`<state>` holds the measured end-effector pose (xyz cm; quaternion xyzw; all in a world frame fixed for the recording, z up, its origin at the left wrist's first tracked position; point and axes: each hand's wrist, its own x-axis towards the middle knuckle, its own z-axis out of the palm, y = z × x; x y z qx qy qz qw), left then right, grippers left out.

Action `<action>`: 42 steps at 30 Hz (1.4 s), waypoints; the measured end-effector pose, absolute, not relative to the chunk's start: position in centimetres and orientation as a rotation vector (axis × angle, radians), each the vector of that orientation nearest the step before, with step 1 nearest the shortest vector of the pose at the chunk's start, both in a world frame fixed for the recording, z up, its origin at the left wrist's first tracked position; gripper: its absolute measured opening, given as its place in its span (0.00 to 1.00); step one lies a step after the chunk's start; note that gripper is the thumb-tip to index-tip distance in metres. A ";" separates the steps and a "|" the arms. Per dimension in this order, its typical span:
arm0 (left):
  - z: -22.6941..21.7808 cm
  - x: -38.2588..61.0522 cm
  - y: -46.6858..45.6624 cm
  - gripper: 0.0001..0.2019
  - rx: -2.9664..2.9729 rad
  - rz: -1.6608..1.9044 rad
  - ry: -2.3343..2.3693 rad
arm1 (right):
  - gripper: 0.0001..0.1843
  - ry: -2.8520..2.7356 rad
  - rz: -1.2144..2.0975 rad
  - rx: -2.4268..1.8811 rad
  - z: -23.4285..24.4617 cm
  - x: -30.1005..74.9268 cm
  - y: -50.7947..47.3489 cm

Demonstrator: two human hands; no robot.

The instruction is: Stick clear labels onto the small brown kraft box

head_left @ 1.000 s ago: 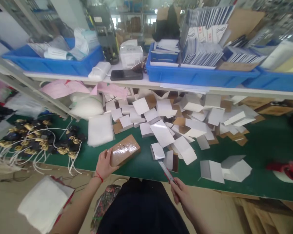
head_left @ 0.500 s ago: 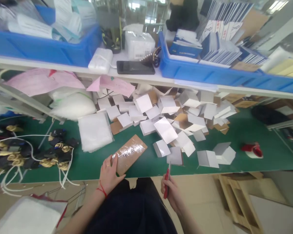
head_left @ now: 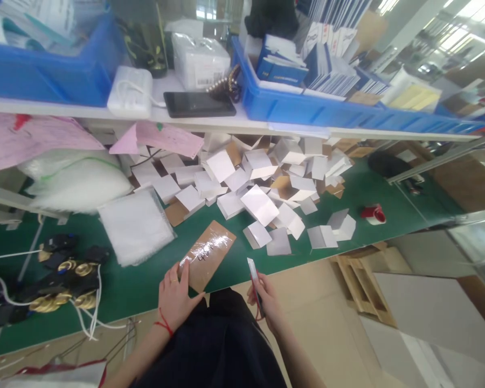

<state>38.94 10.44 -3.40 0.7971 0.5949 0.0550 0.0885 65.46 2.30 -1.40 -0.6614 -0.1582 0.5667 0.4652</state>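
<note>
My left hand (head_left: 175,293) lies at the near left end of a brown cardboard packet (head_left: 212,250), with its thumb stretched out along the near edge. Shiny clear tape or film covers the packet's top, which bears handwritten marks. My right hand (head_left: 267,302) is closed around a red and dark utility knife (head_left: 257,291), held in front of the bench edge. Its blade points up and away from me, apart from the packet. Just beyond lie small white boxes, one of them a folded white box (head_left: 278,241).
Loose white boxes (head_left: 260,205) are heaped along the green bench (head_left: 347,258). A stack of clear bags (head_left: 133,226) and brass-and-black parts with white cables (head_left: 64,269) lie left. A red tape roll (head_left: 374,214) sits right. Overhead, a shelf holds blue bins (head_left: 291,110) and a phone (head_left: 200,103).
The view has swung to the right, so the bench things appear farther left. The knife has turned, its blade now tilting leftward. My left hand stays at the packet.
</note>
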 end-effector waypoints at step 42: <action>-4.2 45.9 19.5 0.30 2.377 0.324 1.507 | 0.08 -0.734 1.741 -1.551 -5.7 67.8 16.7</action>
